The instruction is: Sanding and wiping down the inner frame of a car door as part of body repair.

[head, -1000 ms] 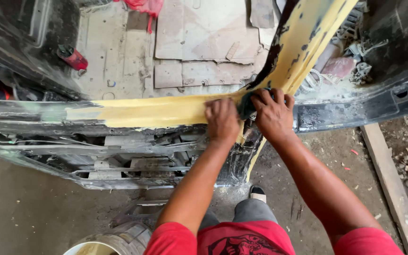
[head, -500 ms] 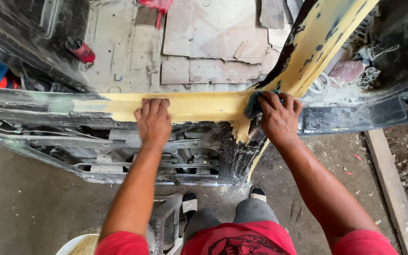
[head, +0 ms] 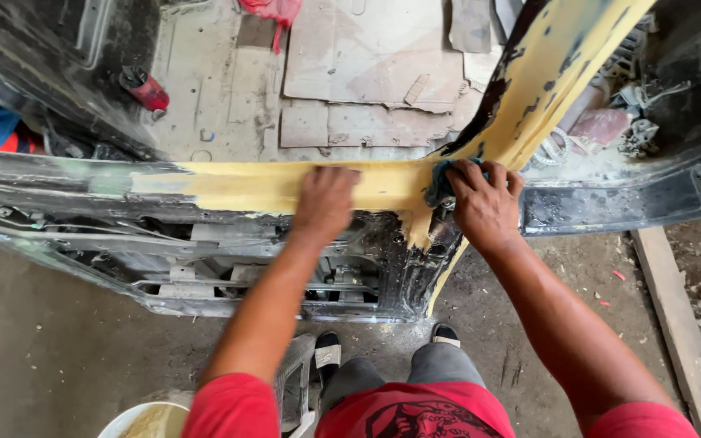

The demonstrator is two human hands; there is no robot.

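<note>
On yellow sill [head: 245, 185], left hand [head: 324, 203] flat; right hand [head: 484, 203] grips cloth [head: 438, 185].

The door sill [head: 229, 185] runs from left to right across the view, and the pillar [head: 545, 77] rises from its right end toward the upper right. The left hand [head: 324, 203] lies flat on the sill, left of the joint. The right hand [head: 484, 203] rests at the joint, on a cloth [head: 440, 185] pressed against the sill. Behind the sill, cardboard sheets [head: 367, 65] lie on the cabin floor [head: 212, 97], with a can [head: 146, 89] to their left. Below the sill, 2 shoes [head: 328, 350] stand on the ground. A bucket [head: 144, 420] sits at the lower left, and a plank [head: 679, 324] lies at the right.
</note>
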